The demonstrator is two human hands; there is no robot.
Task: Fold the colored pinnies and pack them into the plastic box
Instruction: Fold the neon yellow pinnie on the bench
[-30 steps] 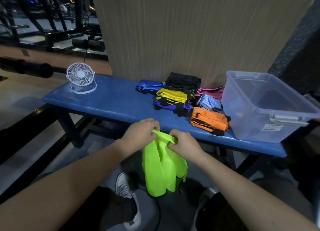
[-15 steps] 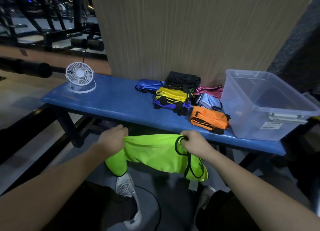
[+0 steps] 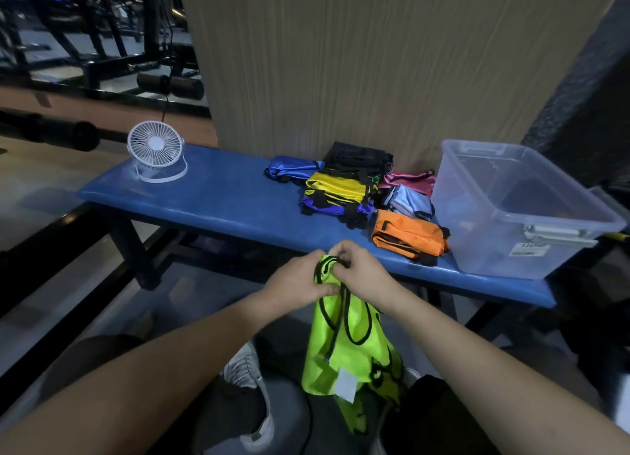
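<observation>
Both hands, spread apart half a second ago, now meet. Left hand [image 3: 296, 280] and right hand [image 3: 362, 274] pinch the top of the neon-green black-trimmed mesh pinny [image 3: 347, 345], which hangs below them. Beyond the right hand: folded orange pinny [image 3: 407, 238], clear plastic box [image 3: 518, 212].

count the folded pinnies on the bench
7 visible: blue, black, yellow, purple under yellow, pink, light blue, orange. More may be hidden.
</observation>
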